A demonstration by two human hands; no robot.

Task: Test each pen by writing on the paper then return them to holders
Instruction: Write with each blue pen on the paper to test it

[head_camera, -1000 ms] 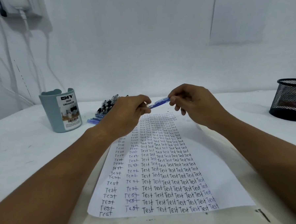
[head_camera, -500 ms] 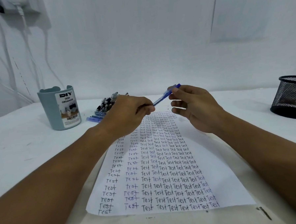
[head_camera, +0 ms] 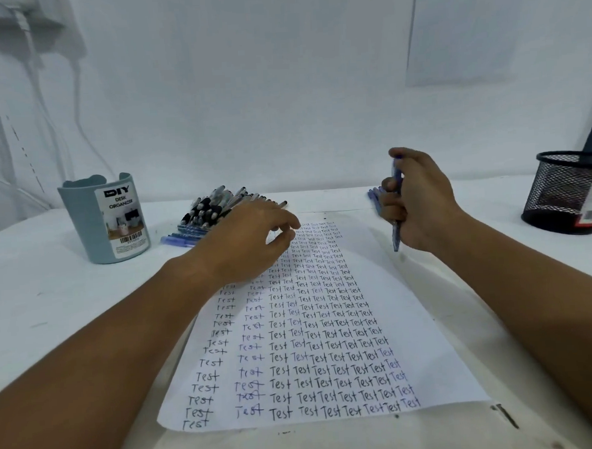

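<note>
There is only one view, from a camera on the person's head, which looks forward and down over a white table towards a white wall in the upper half of the frame. It is near: both forearms enter from the lower corners, and the paper fills the lower centre. The wide lens bends the edges of the frame.

white wall, cables hanging left, sheet pinned right; white table.

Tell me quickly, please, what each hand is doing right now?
Left hand: open, holding nothing, over the paper.
Right hand: gripping a blue pen.
</note>
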